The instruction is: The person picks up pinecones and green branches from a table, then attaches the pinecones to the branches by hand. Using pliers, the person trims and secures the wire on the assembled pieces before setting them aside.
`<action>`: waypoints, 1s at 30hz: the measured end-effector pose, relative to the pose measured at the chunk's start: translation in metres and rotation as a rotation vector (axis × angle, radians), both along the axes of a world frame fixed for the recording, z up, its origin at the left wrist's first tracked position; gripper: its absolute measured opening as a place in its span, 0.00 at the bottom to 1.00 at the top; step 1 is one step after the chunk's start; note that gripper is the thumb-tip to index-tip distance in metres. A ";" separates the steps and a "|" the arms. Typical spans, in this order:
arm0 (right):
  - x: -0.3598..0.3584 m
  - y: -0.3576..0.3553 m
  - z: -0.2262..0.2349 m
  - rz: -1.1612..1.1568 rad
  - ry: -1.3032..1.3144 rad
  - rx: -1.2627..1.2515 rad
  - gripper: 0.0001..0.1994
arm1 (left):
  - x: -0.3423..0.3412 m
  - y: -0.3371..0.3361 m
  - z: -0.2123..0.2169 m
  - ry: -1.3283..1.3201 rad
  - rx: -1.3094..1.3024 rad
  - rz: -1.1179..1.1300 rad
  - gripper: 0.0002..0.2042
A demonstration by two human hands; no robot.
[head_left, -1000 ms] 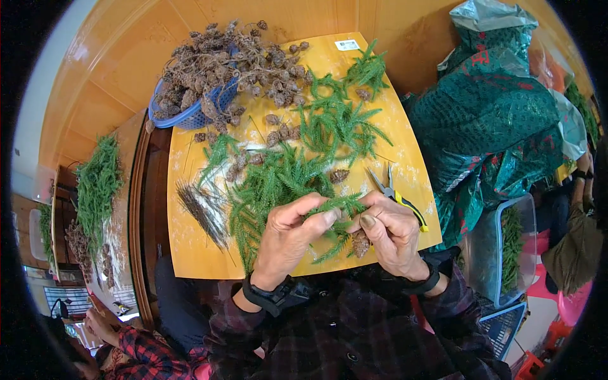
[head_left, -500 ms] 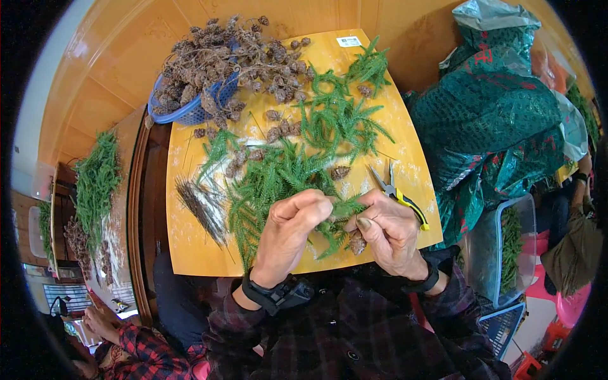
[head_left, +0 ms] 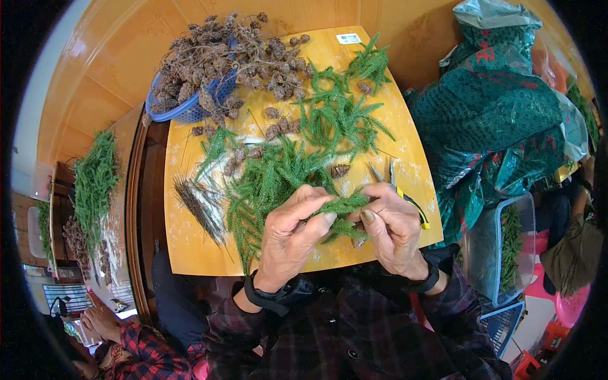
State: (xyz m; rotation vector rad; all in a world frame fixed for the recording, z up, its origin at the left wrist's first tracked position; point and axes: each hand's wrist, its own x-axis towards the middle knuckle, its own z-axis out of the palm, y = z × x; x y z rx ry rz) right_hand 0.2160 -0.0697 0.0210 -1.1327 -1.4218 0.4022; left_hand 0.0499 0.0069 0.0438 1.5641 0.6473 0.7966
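Observation:
Between thumb and fingers, my left hand (head_left: 292, 229) pinches a green pine sprig (head_left: 345, 204). My right hand (head_left: 394, 231) is closed on the stem end of the same sprig; whether it also holds a thin wire cannot be made out. Below the sprig, a pine cone (head_left: 358, 242) shows only in part. Just left of my hands lies a heap of pine sprigs (head_left: 272, 174) on the yellow table (head_left: 190, 253). Beside my right hand rest pliers (head_left: 405, 196) with yellow and black handles, jaws apart.
A blue basket (head_left: 180, 115) overflows with brown pine cones (head_left: 212, 69) at the back left. A bundle of thin dark wires (head_left: 199, 206) lies at left. Green plastic bags (head_left: 487, 120) and a clear bin (head_left: 506, 253) stand at right. Another person's sleeve (head_left: 152, 348) shows lower left.
My left hand has shifted its grip, its thumb now lying along the sprig. The sprig has turned more level between my hands, covering more of the pine cone.

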 end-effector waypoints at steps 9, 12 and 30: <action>0.006 -0.001 0.013 -0.071 -0.293 0.145 0.09 | -0.001 -0.004 -0.009 0.074 0.064 0.030 0.11; 0.003 0.000 0.012 -0.068 -0.345 0.169 0.09 | 0.000 -0.003 -0.010 0.052 -0.020 0.025 0.11; 0.001 0.000 0.006 -0.084 -0.192 0.038 0.04 | 0.004 -0.008 -0.018 -0.078 -0.182 0.088 0.09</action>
